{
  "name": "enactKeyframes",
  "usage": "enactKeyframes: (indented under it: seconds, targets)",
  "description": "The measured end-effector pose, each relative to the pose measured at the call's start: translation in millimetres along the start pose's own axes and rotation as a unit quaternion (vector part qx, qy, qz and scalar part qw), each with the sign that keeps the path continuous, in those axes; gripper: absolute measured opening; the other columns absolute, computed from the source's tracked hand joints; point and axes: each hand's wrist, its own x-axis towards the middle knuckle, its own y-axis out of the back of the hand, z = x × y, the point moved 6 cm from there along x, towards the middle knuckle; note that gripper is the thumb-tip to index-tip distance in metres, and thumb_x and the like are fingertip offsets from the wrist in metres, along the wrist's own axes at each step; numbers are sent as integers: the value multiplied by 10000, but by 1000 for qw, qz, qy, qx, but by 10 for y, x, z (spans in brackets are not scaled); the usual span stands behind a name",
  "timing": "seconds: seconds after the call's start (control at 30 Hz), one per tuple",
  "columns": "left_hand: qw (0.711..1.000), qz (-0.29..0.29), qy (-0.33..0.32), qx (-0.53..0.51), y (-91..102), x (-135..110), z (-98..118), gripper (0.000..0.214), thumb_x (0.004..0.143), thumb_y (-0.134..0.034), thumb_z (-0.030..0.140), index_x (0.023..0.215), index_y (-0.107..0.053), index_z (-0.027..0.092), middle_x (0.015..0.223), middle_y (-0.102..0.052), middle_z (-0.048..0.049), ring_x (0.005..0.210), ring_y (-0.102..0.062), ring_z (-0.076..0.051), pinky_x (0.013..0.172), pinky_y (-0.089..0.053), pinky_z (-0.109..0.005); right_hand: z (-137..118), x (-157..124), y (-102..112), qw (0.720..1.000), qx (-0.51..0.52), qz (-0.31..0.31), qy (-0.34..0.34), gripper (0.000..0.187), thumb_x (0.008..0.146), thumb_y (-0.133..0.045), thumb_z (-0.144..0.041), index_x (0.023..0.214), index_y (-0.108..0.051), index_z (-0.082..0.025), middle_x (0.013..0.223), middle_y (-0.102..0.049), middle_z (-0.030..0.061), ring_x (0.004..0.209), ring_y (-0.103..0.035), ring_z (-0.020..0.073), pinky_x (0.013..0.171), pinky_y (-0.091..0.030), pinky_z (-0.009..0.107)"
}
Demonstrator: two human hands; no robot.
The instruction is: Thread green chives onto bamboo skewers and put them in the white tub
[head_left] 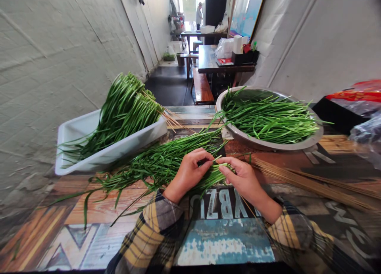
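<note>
Head view, close finger work: my left hand [189,170] has thumb and forefinger pinched on a green stalk [217,158], and my right hand [245,182] pinches pale stalk ends just beside it! Beneath them the loose pile of greens [160,161] sprawls over the worktop [223,242], white tray [119,157] beyond on the left, steel basin [274,146] on the right, both heaped green; thin sticks [309,183] lie by my right wrist.
</note>
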Motion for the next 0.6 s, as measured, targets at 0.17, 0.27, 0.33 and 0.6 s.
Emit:
enactKeyframes:
  seconds: [0.17,0.27,0.33,0.6]
  targets:
    - [1000,2,2,10,4,1,-8,112,808,-595,113,742,-669,164,744,-651,-23,733,-593,-144,697,-452,-260,19,10,-18,999,43,1,-5,411,855,-577,-336,1238,-524,-197,738,-575,-33,484,-525,87,456,-459,215]
    - [1000,-1,-3,23,-3,-2,-14,109,814,-593,128,751,-672,171,758,-655,-27,746,-598,-149,697,-456,-261,-17,4,-22,999,37,-12,2,408,865,-565,-320,1257,-518,-216,698,-532,-54,478,-512,79,467,-452,210]
    - [1000,-2,-5,31,-12,-6,-21,109,819,-591,137,758,-673,175,762,-657,-29,743,-596,-149,696,-458,-262,-18,3,-30,999,43,-18,0,356,865,-563,-324,1202,-540,-212,702,-540,-52,474,-510,78,458,-442,207]
    - [997,-65,-20,30,-57,-13,50,162,855,-536,130,810,-686,168,820,-661,-52,801,-611,-161,741,-475,-278,87,38,-58,998,56,9,-14,193,834,-590,-368,923,-551,-201,704,-553,-41,460,-511,81,431,-441,212]
